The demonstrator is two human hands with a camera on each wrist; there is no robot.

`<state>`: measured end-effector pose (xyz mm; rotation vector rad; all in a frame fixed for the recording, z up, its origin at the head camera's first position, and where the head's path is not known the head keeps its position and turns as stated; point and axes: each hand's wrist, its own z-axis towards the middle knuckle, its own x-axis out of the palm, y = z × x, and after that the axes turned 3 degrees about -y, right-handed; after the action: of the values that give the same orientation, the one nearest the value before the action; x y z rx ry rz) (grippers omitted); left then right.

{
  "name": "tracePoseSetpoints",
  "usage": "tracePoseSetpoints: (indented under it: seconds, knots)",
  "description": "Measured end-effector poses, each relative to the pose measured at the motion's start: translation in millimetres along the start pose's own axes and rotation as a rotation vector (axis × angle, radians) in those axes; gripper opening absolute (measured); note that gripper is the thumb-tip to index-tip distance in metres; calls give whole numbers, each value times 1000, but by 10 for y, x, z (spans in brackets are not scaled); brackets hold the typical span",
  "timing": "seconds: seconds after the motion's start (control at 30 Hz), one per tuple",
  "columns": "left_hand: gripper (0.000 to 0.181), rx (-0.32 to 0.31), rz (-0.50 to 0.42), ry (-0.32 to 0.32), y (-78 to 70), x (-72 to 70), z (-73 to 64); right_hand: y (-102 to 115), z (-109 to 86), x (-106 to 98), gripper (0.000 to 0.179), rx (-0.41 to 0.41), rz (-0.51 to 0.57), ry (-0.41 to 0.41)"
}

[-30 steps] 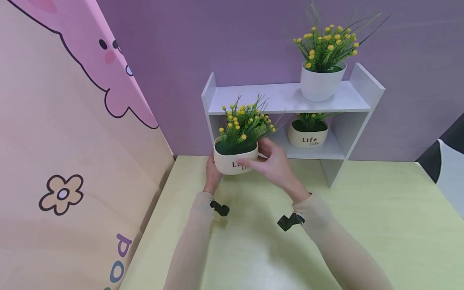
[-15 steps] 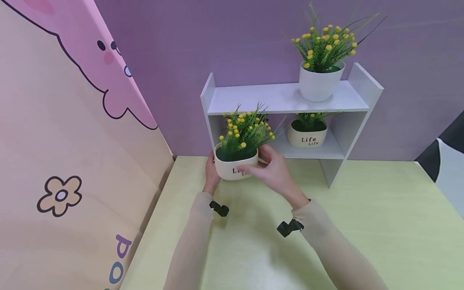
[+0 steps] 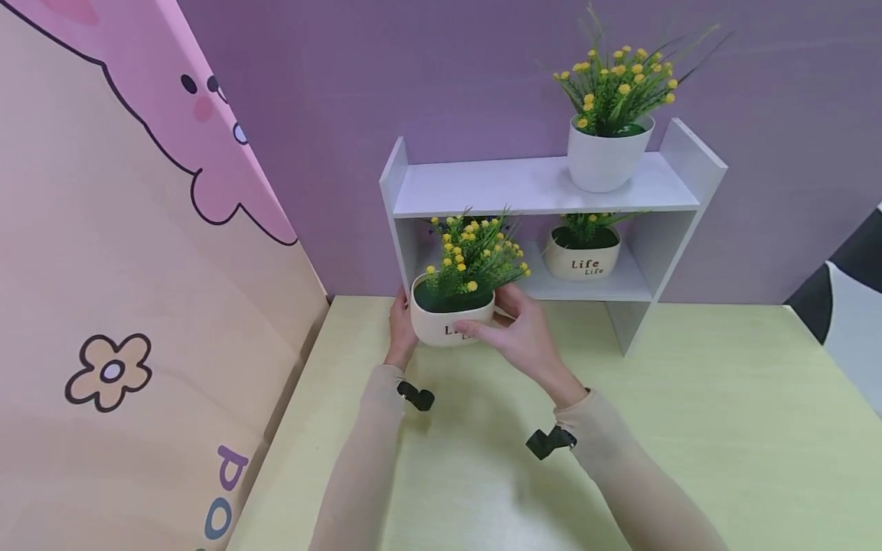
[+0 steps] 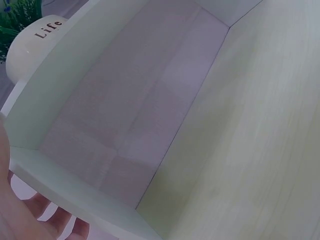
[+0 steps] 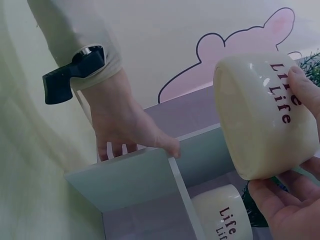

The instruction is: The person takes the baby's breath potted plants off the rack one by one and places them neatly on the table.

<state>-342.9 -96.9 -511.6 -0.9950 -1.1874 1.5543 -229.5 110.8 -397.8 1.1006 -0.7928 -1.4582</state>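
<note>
Smooth, glossy finish on held pot (image 5: 252, 115)

A white pot (image 3: 603, 164) of yellow flowers and long grass stands upright at upper right, in front of a purple wall (image 3: 310, 92). Below it sits a smaller cream pot (image 3: 582, 260) marked "Life" twice, its greenery dotted yellow. The pale side wall (image 3: 103, 260) carries a pink cartoon (image 3: 151, 92), an outlined flower (image 3: 112, 371) and coloured letters (image 3: 233, 456) near the pale yellow tabletop (image 3: 744, 398). A black-and-white object (image 3: 857, 329), cut off, shows at far right.
</note>
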Motion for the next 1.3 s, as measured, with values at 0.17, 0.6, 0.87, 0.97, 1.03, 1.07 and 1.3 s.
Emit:
tracePoseSetpoints:
  seconds: [0.17,0.6,0.87,0.97,1.03,1.07,1.3]
  knots:
    - [45,9,-26,-8,-9,-12,5,-42,-18,24,72,-12,-22,-12]
    - [43,34,-61,14,-21,-11,-43,-156,-101,94,69,-4,-46,-8]
    - [51,6,-49,18,-37,-17,-70,-260,-174,168,70,1,-47,-16]
    - [51,4,-38,11,14,-25,-46,-297,-192,197,70,3,-32,-19]
    - [51,-4,-35,12,37,-29,-34,-312,-206,207,70,7,-24,-22]
    - [51,-5,-24,15,53,-30,-25,-323,-211,209,69,10,-18,-24]
    - [55,-2,6,36,-20,-42,-48,-434,-271,199,72,43,-25,-30]
